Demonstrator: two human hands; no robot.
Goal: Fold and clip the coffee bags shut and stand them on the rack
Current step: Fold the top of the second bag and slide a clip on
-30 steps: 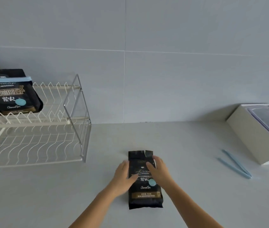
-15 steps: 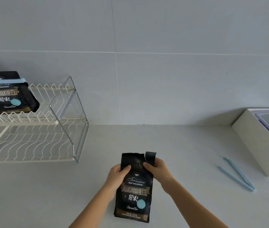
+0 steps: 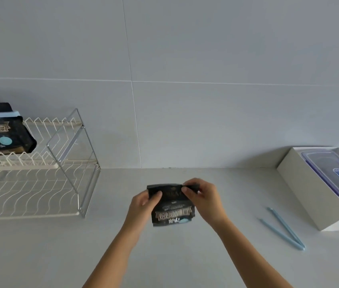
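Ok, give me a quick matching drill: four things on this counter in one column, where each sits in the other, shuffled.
Things:
1. coffee bag
2. clipped bag
3. blue clip
4. lidded container

Places:
A. inside the white box
B. on the rack, top tier
C. loose on the counter, right of the hands
D. between left hand and right hand

Pairs: 1-D, 2-B, 3-C, 4-A

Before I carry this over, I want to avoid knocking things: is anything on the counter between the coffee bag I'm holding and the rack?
Nothing visible. The counter between the coffee bag in both hands and the wire rack is bare; the blue clip lies on the opposite side.
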